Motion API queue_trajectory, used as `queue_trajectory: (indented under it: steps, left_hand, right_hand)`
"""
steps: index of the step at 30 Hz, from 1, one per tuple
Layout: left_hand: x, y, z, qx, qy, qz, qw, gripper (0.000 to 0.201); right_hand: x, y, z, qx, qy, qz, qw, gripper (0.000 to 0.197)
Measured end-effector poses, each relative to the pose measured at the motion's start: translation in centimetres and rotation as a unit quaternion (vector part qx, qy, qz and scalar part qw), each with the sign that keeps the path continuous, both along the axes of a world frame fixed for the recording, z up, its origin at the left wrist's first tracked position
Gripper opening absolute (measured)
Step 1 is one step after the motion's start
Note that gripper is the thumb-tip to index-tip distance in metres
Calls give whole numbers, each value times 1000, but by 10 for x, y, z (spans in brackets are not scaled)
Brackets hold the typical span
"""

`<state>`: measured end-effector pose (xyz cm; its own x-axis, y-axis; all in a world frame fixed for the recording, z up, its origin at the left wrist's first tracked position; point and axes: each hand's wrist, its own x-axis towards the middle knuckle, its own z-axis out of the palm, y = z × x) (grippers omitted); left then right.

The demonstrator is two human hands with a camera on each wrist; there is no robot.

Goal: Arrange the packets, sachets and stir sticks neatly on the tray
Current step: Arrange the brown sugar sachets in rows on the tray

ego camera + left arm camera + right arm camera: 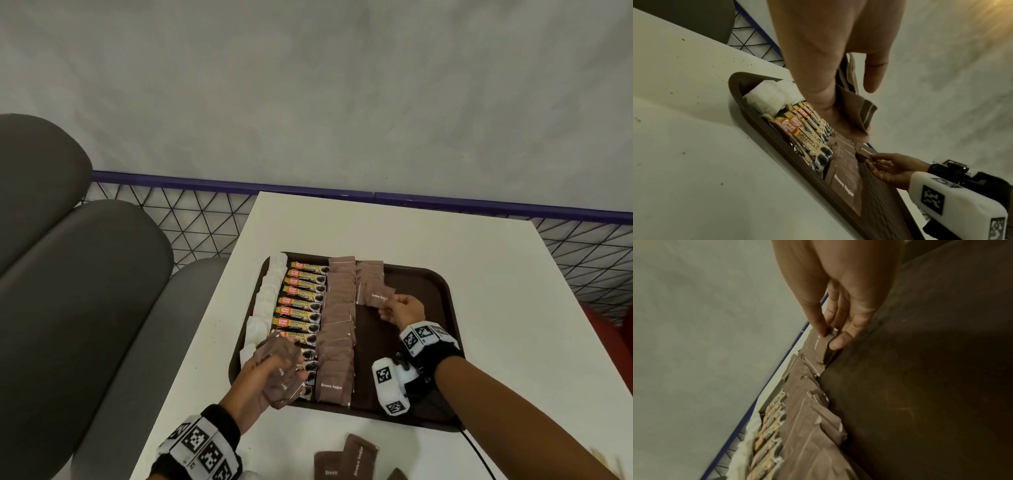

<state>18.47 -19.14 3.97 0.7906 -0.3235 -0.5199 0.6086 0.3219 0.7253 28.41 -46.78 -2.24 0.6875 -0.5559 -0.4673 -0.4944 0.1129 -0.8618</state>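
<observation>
A dark brown tray point(435, 308) lies on the white table. On it run a column of white sachets point(265, 301), a column of coffee granule sticks point(301, 301) and a long column of brown sugar sachets point(337, 335). A shorter column starts at the back, and my right hand point(397, 308) pinches its front brown sugar sachet point(376, 296) by the right edge, low over the tray. My left hand point(270, 373) grips a bunch of brown sugar sachets point(282, 370) above the tray's near left corner. In the right wrist view thumb and fingers point(840, 339) clamp the sachet point(816, 345).
Loose brown sugar sachets point(346, 462) lie on the table in front of the tray, and wooden stir sticks point(601, 457) show at the bottom right edge. Grey seat cushions point(68, 274) stand to the left. A wire mesh fence with a purple rail point(308, 188) runs behind the table.
</observation>
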Motion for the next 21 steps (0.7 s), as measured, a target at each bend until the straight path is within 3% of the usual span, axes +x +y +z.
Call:
queue_trajectory:
  steps: [3,7,11,16,18,21]
  left_hand:
    - [2,4,-2,-18,4,6,1000,27]
    - [4,8,-2,-34,7,16,999,41]
    - [4,11,-9,6,0,30,1000,34]
    - [1,10,-6,49,-19,25,998,31]
    - [0,8,-4,61,-30,29,997,31]
    - [-1,6,-3,79,-38,35,996,31]
  right_hand:
    - [1,7,-5,-45,22,22,998,26]
    - [1,12,-2,-159,65,68,983,17]
    - [1,11,-2,-198,86,96,972,16]
    - [0,8,-8,-246,63,118,960,24]
    - [-3,8,-4,-285,45,110,951,38]
    - [-11,15,10,-330,-22,119,936,38]
